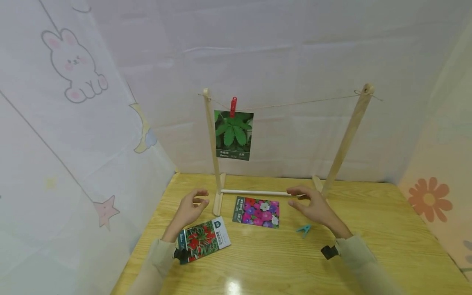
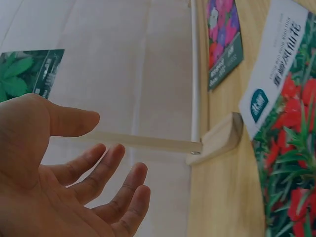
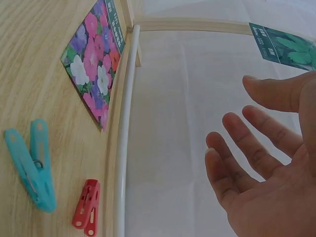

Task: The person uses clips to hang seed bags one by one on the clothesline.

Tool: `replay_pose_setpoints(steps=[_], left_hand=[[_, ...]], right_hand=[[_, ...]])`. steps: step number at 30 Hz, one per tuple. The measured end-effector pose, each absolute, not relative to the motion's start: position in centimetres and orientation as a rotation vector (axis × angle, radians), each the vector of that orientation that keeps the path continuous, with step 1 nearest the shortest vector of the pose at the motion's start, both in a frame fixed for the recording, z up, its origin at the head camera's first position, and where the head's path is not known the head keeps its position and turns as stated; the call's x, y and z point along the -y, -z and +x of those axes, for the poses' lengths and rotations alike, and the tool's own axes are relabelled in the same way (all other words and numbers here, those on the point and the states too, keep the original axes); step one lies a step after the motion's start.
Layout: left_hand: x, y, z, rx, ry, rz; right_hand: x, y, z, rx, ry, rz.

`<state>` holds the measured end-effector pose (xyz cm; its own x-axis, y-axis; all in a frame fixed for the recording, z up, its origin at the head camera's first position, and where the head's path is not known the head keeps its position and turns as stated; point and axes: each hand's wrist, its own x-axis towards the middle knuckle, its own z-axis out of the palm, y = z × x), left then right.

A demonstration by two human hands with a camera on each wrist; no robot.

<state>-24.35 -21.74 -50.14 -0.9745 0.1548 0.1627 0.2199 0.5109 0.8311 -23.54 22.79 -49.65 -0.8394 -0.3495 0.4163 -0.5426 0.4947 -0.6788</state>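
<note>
My left hand (image 1: 191,209) is raised above the table's left part with loosely bent fingers and nothing in it. Below it lies a seed packet with red flowers (image 1: 203,239). My right hand (image 1: 311,205) hovers on the other side, fingers relaxed, holding nothing. Between the hands, a seed packet with pink, purple and white petunias (image 1: 259,212) lies flat. Near the right hand is a teal clothespin (image 1: 304,230); a red clothespin (image 3: 87,207) shows on the table only in the right wrist view. A green-leaf packet (image 1: 234,137) hangs from the string by another red clothespin (image 1: 233,107).
Two wooden posts (image 1: 346,139) carry a sagging string (image 1: 295,104). A white rod (image 1: 254,192) joins their feet low down. Behind the yellow wooden table (image 1: 265,262) hangs a pale cloth (image 1: 280,61), with printed cloth at both sides.
</note>
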Motion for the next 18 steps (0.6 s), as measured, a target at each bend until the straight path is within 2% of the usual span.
replay_pose_setpoints(steps=[10, 18], left_hand=[[22.2, 52.5, -23.8, 2.782, 1.486, -0.273], [22.0, 53.1, -23.2, 2.91, 1.35, -0.356]], right_hand=[[-23.8, 51.6, -23.1, 2.582, -1.2, 0.786], [-24.0, 53.5, -22.6, 2.607, -1.165, 0.886]])
